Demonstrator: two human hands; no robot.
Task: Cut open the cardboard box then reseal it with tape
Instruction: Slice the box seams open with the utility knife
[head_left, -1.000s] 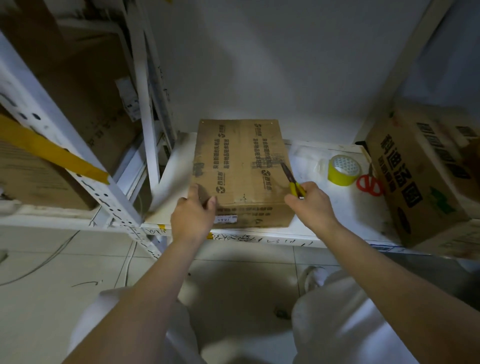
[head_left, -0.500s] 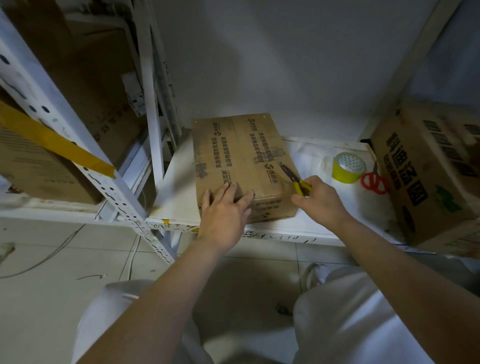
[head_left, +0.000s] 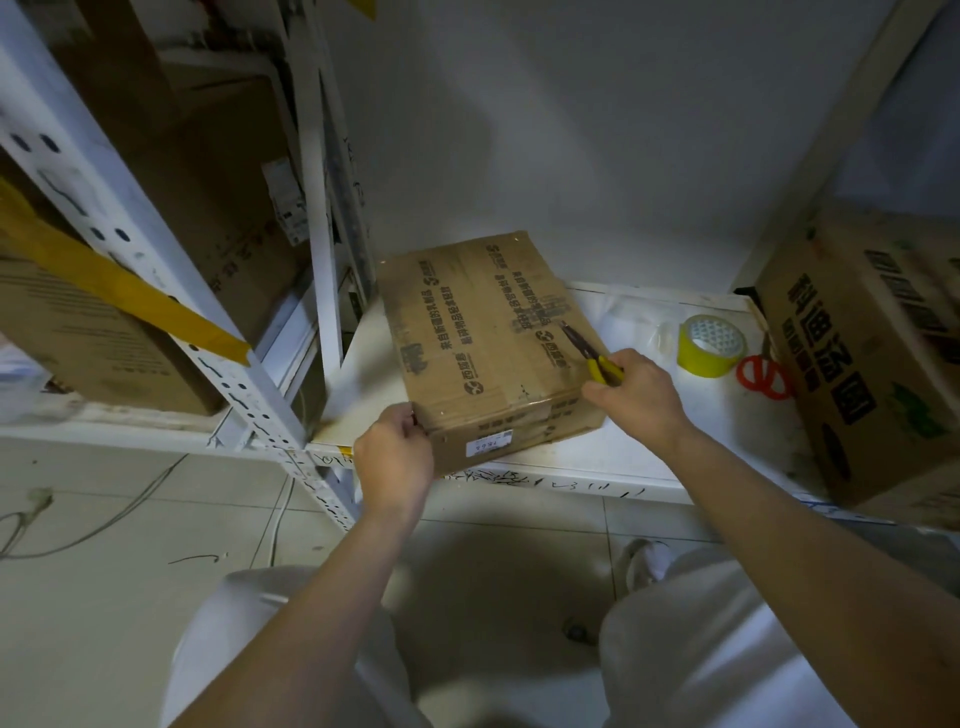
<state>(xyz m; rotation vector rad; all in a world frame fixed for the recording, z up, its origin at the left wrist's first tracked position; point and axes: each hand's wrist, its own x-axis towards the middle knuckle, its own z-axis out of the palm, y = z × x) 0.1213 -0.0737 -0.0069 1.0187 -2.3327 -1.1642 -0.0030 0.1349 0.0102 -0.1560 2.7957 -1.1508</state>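
Still on step one, box not opened yet: cardboard box (head_left: 488, 343) sits skewed on the white shelf (head_left: 649, 441), toward its 9 o'clock end, near corner hanging at the front edge, top seam looks taped shut, flaps flat. My left hand (head_left: 395, 457) grips the near-left corner of the box, fingers curled round the edge, thumb on top, steadying or turning it. My right hand (head_left: 636, 397) holds the cutter (head_left: 589, 351), yellow handle pinched in curled fingers, dark blade pointing to 11 o'clock and lying over the box top near its right edge; can't tell if the tip is actually in the tape. Next move, my guess: square the box, set the tip on the centre seam, draw along it shallow so contents aren't cut, left hand kept out of the blade's path. Resealing comes after, tape roll (head_left: 711, 345) waits at 3 o'clock of the box, yellow-green, standing flat on the shelf, apart from the box. Room: dim storage space, white wall behind, white perforated metal rack upright (head_left: 156, 270) at 9 o'clock with more brown cartons on it and a yellow strip (head_left: 119, 291) across. Big printed carton (head_left: 872, 364) at 3 o'clock on the shelf end. Red-handled scissors (head_left: 763, 376) between tape roll and that carton. Pale tiled floor (head_left: 104, 571) below, a thin cable on it at 8 o'clock.
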